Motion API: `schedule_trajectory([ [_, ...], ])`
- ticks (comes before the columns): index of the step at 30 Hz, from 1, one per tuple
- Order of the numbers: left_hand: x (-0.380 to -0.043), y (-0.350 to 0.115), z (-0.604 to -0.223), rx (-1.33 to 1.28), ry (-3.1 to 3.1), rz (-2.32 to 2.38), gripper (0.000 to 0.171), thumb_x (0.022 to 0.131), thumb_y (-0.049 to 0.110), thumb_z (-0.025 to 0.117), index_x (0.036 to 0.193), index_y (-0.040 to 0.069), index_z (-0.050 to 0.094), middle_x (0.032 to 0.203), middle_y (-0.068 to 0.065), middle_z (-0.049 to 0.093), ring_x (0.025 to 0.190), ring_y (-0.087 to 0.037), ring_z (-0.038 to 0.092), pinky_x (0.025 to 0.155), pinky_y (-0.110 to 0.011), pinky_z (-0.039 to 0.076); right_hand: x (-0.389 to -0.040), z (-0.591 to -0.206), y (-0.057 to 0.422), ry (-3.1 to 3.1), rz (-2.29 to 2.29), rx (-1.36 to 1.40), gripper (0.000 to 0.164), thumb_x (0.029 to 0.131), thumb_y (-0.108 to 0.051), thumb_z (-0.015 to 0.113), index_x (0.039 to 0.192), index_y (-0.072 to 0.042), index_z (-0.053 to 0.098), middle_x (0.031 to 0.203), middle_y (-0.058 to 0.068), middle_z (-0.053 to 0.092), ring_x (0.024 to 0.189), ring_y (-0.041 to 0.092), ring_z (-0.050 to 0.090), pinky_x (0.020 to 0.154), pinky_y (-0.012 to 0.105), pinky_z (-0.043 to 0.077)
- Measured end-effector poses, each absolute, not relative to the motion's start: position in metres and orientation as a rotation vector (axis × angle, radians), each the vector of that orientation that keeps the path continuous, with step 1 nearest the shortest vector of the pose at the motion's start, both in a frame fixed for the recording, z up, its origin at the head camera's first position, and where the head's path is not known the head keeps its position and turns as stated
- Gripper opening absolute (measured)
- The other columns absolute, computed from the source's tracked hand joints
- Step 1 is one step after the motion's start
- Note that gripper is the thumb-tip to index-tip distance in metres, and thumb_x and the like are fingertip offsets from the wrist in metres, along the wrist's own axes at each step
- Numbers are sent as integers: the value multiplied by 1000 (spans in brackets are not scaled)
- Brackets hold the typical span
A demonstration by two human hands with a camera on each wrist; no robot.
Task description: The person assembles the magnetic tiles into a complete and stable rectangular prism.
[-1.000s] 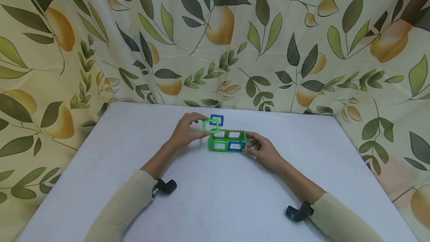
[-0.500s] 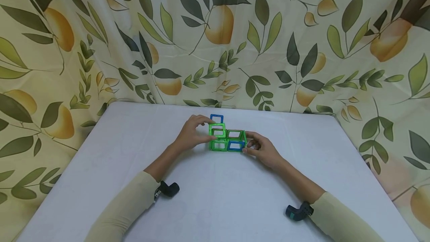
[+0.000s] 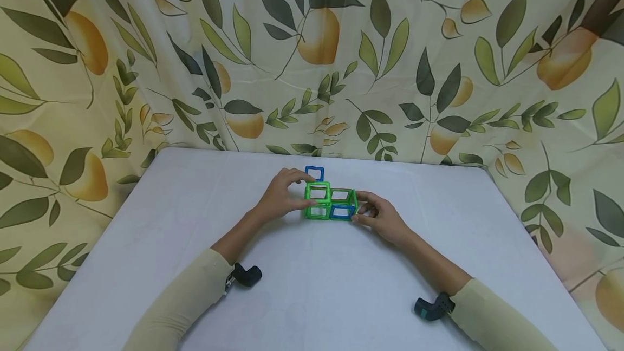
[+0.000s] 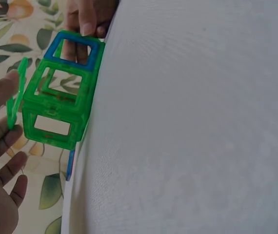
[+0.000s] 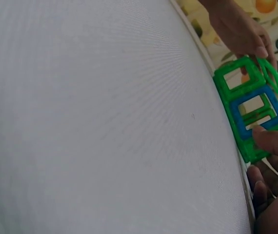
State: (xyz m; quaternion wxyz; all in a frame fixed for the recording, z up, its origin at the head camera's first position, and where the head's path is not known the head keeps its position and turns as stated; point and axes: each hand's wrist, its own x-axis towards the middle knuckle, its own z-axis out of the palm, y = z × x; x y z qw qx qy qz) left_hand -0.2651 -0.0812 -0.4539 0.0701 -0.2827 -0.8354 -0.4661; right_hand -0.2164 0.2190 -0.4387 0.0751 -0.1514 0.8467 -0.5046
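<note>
My left hand (image 3: 279, 197) pinches a green square magnetic tile (image 4: 18, 92) between thumb and fingers, over the left half of a box built of magnetic tiles (image 4: 53, 108). In the left wrist view the held tile stands tilted, with a small gap to the box. The box is mostly green frames, two cells long, with a blue tile (image 5: 236, 114) in its near side at the right. My right hand (image 3: 385, 220) grips the box's right end, thumb at the blue tile and fingers behind. Parts of those fingers are hidden by the frames.
A loose blue square tile (image 3: 322, 174) lies on the white-covered table (image 3: 312, 286) just behind the box's left end. A patterned curtain (image 3: 380, 96) hangs along the table's back edge. Each wrist carries a small black camera (image 3: 247, 275).
My left hand has moved right and slightly nearer, bringing the green tile from beside the blue loose tile to over the box's left half. The right hand and box have stayed put.
</note>
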Motion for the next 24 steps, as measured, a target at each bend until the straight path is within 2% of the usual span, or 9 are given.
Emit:
schedule_trajectory([
  [7, -267, -80, -457, -878, -2512, -1371, 49, 80, 27, 94, 123, 13, 75, 124, -3, 71, 110, -28, 56, 93, -54, 48, -219, -441, 219, 2541, -1524, -457, 59, 92, 3, 76, 146, 8, 53, 129, 26, 64, 94, 32, 56, 73, 26, 44],
  [17, -268, -81, -464, -880, -2575, -1357, 51, 83, 29, 92, 128, 13, 74, 127, -3, 69, 111, -24, 56, 94, -49, 49, -215, -439, 217, 2533, -1534, -414, 59, 92, 3, 76, 146, 7, 53, 117, 24, 65, 91, 30, 53, 72, 24, 43],
  [24, -266, -81, -464, -864, -2580, -1400, 55, 87, 28, 89, 135, 8, 70, 134, -5, 67, 115, -26, 57, 96, -48, 49, -217, -442, 219, 2529, -1539, -439, 59, 93, 2, 76, 147, 7, 53, 127, 25, 64, 92, 32, 54, 72, 25, 43],
])
